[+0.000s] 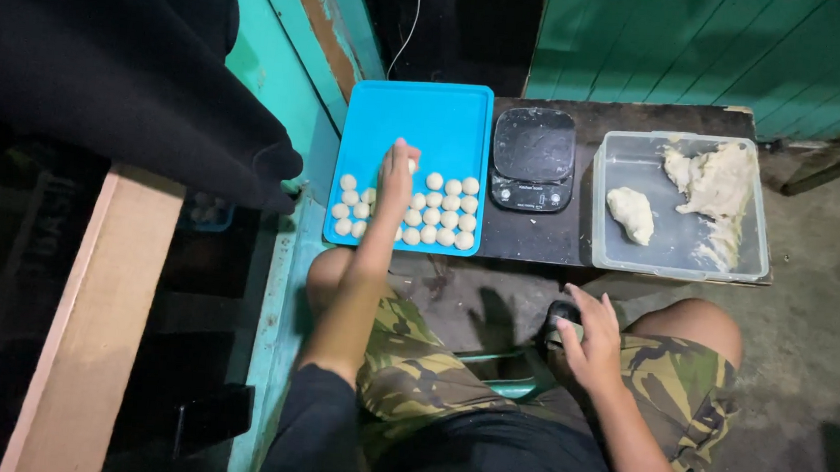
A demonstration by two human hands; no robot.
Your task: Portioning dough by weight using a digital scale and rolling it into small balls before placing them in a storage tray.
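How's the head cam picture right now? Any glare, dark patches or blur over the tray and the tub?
Head view: blue tray and dough balls evenly lit and sharp; left hand crisp over them. Faint sheen on the black scale; clear tub readable. Left side falls into deep shadow under dark cloth. Right hand dimmer, at the lap.

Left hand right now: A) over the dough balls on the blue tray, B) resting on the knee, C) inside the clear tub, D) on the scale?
A: the left hand reaches over the rows of dough balls on the blue tray; the black scale and the clear tub are untouched, and the right hand rests at the knee.
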